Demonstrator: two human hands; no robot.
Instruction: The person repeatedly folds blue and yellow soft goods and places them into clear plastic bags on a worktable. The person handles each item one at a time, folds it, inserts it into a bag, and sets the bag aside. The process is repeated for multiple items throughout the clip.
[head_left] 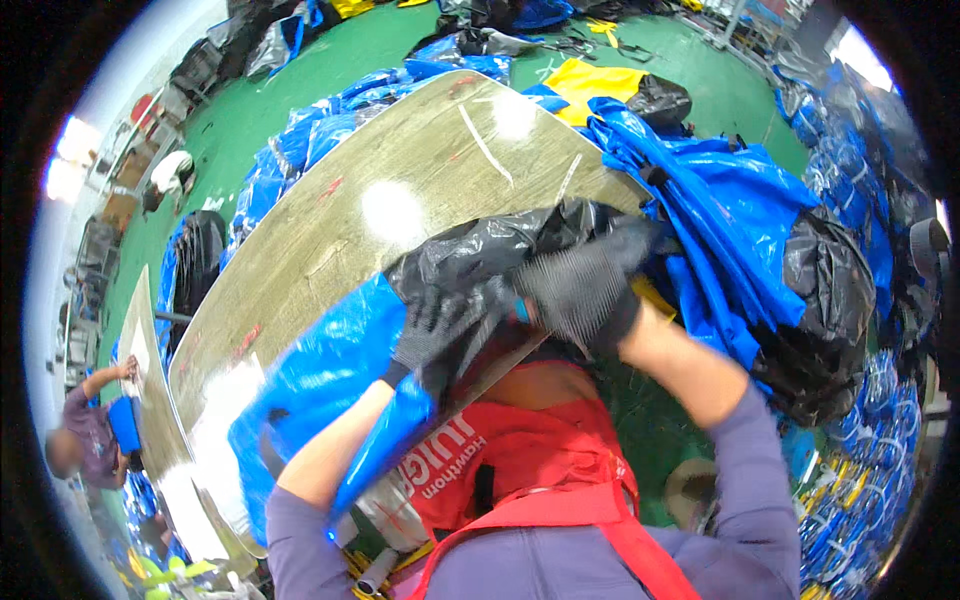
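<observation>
At the centre, the right hand (582,293), in a ribbed grey glove, curls over black material, blurred; I cannot tell its grip. The left hand (436,325), similarly gloved, rests with fingers slightly bent, pinching or not unclear, on the glossy, wrinkled blue-and-black plastic sheet (335,335), which crosses the wood-grained, round-edged table (300,255).
</observation>
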